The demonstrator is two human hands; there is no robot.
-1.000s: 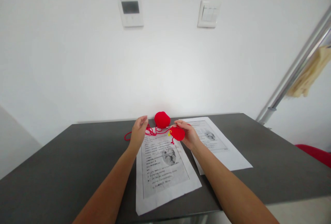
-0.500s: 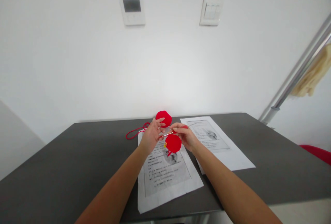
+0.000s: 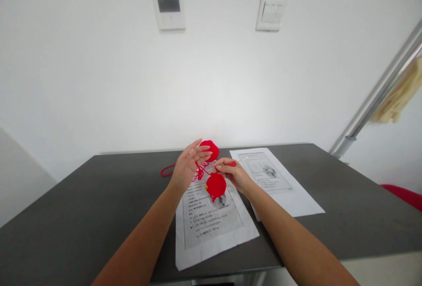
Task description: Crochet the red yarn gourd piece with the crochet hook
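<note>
My left hand (image 3: pixel 188 167) is raised with its fingers stretched and apart, and loose red yarn (image 3: pixel 199 172) hangs beside its palm. My right hand (image 3: pixel 235 174) is closed on a crochet hook (image 3: pixel 232 163) with a red grip, its thin metal end pointing right. Just below the right fingertips is a round red crocheted piece (image 3: pixel 216 185) with a small yellow marker at its left edge. Behind the left fingers sits a red ball of yarn (image 3: pixel 211 150), partly covered by them.
Two printed sheets lie on the dark table (image 3: pixel 125 207): one sheet (image 3: pixel 214 251) under the hands, the other sheet (image 3: pixel 296 202) to the right. A white wall stands behind, with a panel (image 3: pixel 169 9) and a switch (image 3: pixel 271 12). A metal pole (image 3: pixel 379 97) rises at right.
My left hand has moved left, away from the hook, and its fingers have spread. More loose yarn shows between the hands. The crocheted piece has shifted slightly left and down.
</note>
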